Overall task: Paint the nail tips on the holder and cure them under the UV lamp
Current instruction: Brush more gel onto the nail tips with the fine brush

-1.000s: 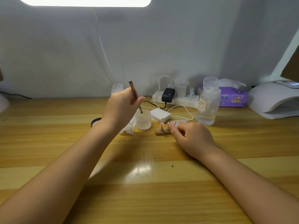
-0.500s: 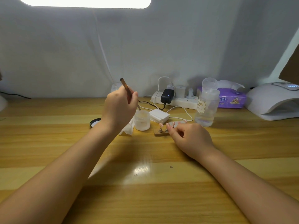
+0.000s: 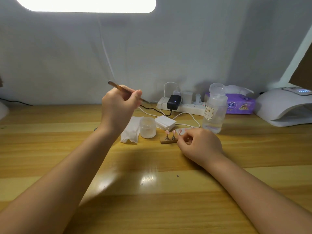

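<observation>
A small wooden holder (image 3: 166, 141) stands on the wooden table (image 3: 152, 183) and carries pink nail tips (image 3: 173, 132) on little metal stands. My right hand (image 3: 200, 145) rests at its right end, fingers curled round that end. My left hand (image 3: 119, 109) is raised above a small frosted jar (image 3: 147, 127) and pinches a thin brown brush (image 3: 118, 86), which lies nearly level with its tip pointing right, clear of the jar. The white UV lamp (image 3: 285, 107) sits at the far right.
A crumpled white tissue (image 3: 130, 131) lies left of the jar. Behind stand a stack of white pads (image 3: 165, 124), a clear bottle (image 3: 214, 108), a power strip (image 3: 182, 105) with chargers and cables, and a purple tissue pack (image 3: 240, 104).
My left hand lifted the brush out of the jar and tilted it from upright to nearly level. My right hand stayed at the holder.
</observation>
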### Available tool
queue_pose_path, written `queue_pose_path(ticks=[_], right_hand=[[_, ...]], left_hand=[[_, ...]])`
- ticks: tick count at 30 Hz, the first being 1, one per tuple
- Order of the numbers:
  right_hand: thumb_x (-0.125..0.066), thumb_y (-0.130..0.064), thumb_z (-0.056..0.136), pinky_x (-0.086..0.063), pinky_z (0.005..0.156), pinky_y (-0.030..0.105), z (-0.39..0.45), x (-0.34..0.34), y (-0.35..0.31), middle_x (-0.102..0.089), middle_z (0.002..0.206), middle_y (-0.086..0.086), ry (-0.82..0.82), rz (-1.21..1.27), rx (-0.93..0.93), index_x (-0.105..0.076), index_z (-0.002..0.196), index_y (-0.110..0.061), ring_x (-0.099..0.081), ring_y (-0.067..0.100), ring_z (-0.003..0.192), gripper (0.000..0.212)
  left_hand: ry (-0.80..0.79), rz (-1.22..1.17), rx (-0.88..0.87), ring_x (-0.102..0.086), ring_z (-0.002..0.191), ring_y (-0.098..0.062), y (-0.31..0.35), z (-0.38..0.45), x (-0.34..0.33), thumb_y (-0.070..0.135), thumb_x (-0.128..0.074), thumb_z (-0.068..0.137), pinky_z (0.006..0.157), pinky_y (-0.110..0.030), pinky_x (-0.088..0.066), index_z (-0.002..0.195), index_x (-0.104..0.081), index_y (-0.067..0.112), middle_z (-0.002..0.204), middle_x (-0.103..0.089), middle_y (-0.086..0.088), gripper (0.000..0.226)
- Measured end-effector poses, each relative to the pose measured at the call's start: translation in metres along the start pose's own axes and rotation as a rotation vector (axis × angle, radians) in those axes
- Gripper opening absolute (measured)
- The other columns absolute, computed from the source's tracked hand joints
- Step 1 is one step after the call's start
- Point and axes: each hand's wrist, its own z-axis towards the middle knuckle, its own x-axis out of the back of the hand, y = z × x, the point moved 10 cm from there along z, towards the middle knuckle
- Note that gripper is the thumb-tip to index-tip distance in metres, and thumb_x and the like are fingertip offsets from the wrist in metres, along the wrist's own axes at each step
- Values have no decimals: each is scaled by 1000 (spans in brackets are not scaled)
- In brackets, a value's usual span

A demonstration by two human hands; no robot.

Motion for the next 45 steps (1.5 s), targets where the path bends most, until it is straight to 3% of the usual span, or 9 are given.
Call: queue_pose_path(ticks=[3, 7, 12, 17, 24, 32, 38, 40, 45], right_hand=[[-56, -37, 80, -22, 46, 21, 1, -2, 4, -47, 54, -12, -4, -27, -26, -49, 53, -28, -47, 11, 60, 29], [-55, -37, 83, -31, 48, 21, 2, -6, 6, -61, 67, -9, -31, -57, -14, -70, 75, -25, -54, 13, 69, 20], [-53, -40, 89, -43, 54, 26, 3, -8, 6, -64, 72, -8, -54, -58, -17, -74, 85, -26, -57, 14, 71, 25], [-49, -40, 94, -51, 64, 31, 5, -9, 5, -69, 87, -6, -88, -35, -9, -75, 95, -26, -60, 17, 81, 29], [-53, -41, 94, -49, 65, 31, 7, -10, 3, -71, 94, -6, -105, -37, 9, -74, 99, -28, -61, 17, 86, 26], [-56, -29, 89, -41, 54, 28, 3, -5, -5, -61, 68, -8, -48, 10, 38, -71, 84, -27, -57, 17, 73, 16], [-65, -23, 85, -44, 53, 29, -5, 13, -13, -61, 65, -10, 73, 264, 117, -70, 80, -19, -55, 10, 62, 8], [-66, -18, 86, -45, 54, 19, -7, 18, -17, -63, 66, -14, 90, 415, 135, -69, 81, -19, -58, 6, 60, 6], [-68, -14, 86, -56, 68, 29, -7, 21, -10, -70, 75, -6, 115, 685, 49, -70, 84, -23, -67, 11, 70, 9]], left_hand=[[-45, -231, 108, -72, 66, -14, 3, 0, 0, 16, -74, 86, 57, -20, -53, 82, -69, 13, 72, -73, -3, 7], [-117, -309, 141, -71, 65, -13, 14, -6, -3, 13, -72, 88, 57, -19, -54, 83, -68, 10, 71, -74, -2, 7], [-209, -425, 210, -63, 61, -9, 5, -29, -11, 12, -65, 91, 57, -19, -51, 89, -65, 10, 66, -69, 1, 3], [-324, -538, 335, -64, 63, -10, -13, -75, -31, 30, -68, 78, 58, -18, -52, 93, -68, 12, 70, -70, -2, 23], [-303, -416, 113, -65, 73, -14, -5, -96, -34, 23, -64, 85, 68, -23, -54, 96, -70, 17, 79, -70, -4, 14], [-347, -303, -20, -63, 81, -8, 7, -100, -34, 39, -57, 90, 74, -24, -52, 93, -70, 29, 82, -68, 11, 17], [-358, -260, -151, -66, 86, -15, 20, -108, -32, 18, -57, 94, 75, -23, -54, 114, -60, 30, 90, -67, 7, 23], [-346, -222, -220, -66, 90, -9, 27, -109, -29, 15, -58, 94, 78, -17, -50, 116, -59, 25, 94, -67, 10, 23], [-357, -184, -397, -65, 90, -10, 45, -114, -29, 11, -56, 94, 79, -22, -51, 113, -63, -2, 97, -66, -4, 24]])
